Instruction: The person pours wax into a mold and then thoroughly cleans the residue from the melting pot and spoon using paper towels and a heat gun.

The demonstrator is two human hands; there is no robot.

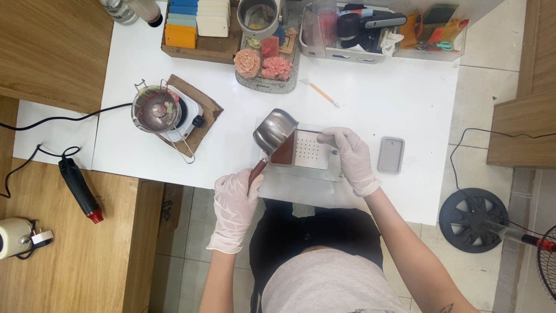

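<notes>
a white table [370, 98] fills the upper half of the frame over a pale tiled floor, with wooden tops along the left edge. near the middle, just below centre-top, the left hand [234, 200] is clenched round the reddish handle of a small steel pouring pot [274, 131], tipped so its mouth hangs over the left end of a white rectangular mould [310, 149]. a brown liquid already covers that left end. the right hand [350, 156] lies on the mould's right edge, fingers pressed flat on it, steadying rather than gripping.

the pot's long axis runs from lower left to upper right, handle end low toward the person, bowl end high; its pouring lip faces right and down into the mould. the mould's long side lies left to right across the table.

the risk, as i see it, is a tilt too steep: the liquid could surge past the rim onto the clear sheet under the mould, or splash the right glove close by. if the right hand lets the mould slide, the stream would miss.

at the upper left a metal bowl [155, 108] sits on a small hot plate [182, 116]; a heat gun [80, 188] lies at the left.
</notes>
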